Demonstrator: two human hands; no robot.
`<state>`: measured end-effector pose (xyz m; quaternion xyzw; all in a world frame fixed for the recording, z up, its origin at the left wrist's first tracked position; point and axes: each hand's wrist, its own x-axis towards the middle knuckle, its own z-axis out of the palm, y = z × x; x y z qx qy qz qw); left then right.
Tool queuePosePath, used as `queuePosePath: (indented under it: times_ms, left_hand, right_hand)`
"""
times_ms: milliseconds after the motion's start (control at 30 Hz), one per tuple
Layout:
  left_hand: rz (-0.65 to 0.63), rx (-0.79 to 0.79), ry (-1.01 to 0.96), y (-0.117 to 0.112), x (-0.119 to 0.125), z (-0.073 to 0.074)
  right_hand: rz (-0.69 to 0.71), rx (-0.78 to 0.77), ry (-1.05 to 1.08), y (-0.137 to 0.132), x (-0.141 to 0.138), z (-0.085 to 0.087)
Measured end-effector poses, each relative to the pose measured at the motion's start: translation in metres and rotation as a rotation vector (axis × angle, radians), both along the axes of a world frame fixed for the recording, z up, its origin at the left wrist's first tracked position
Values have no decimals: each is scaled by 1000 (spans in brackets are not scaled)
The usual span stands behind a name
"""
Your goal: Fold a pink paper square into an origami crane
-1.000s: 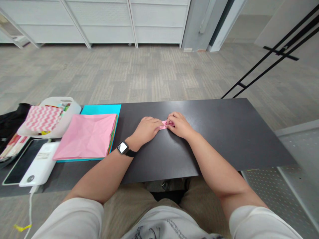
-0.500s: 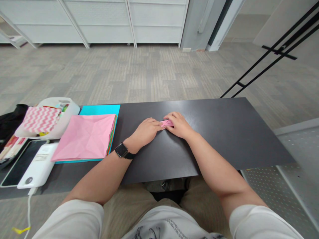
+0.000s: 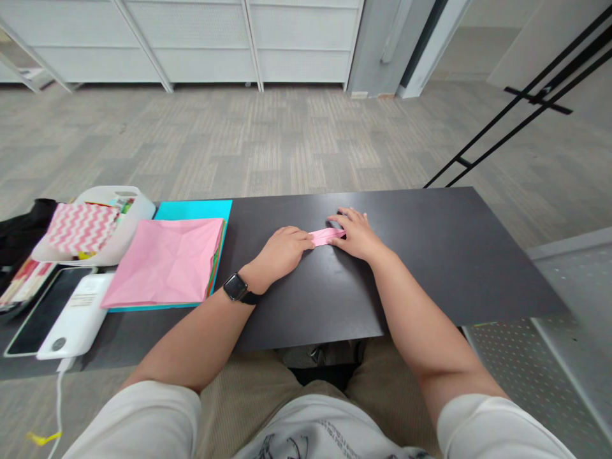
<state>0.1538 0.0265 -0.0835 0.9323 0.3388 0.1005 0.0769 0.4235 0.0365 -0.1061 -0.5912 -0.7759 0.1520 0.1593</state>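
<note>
A narrow strip of folded pink paper (image 3: 325, 237) lies on the dark tabletop between my two hands. My left hand (image 3: 285, 250), with a black watch on its wrist, is closed on the strip's left end, its fingers together and pressed down over it. At the other end my right hand (image 3: 359, 237) has its fingers spread, the thumb by the strip's near edge and the other fingers beyond its far edge. The strip's middle shows uncovered, while its left tip is hidden under my left fingers.
Left of my hands, a creased pink paper sheet (image 3: 165, 261) tops a stack with a blue sheet (image 3: 194, 209). Beyond it sits a white basket (image 3: 138, 207) holding a pink zigzag-patterned item (image 3: 82, 226). A white power bank (image 3: 71, 319) with a cable and a phone (image 3: 48, 312) lie nearer me.
My right hand has slid to the right and its fingers have spread, uncovering more of the pink strip. My left hand stays at the strip's left end.
</note>
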Motion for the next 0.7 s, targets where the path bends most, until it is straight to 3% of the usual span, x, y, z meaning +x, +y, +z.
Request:
queuePosePath:
  times_ms: [167,300,500,700]
  left_hand:
    - [-13,3,-5,-1,0,1]
    - [-25,10,-16,-3,-1,-1]
    - [-31,40,7,-7,-1,0]
    - [-30,50,8,-6,-2,-1]
  right_hand:
    - [-7,-29,46,3,11,6]
    - [11,47,151,2,3,12]
    - [81,82,107,-5,-23,6]
    - [130,65,69,-2,-22,3]
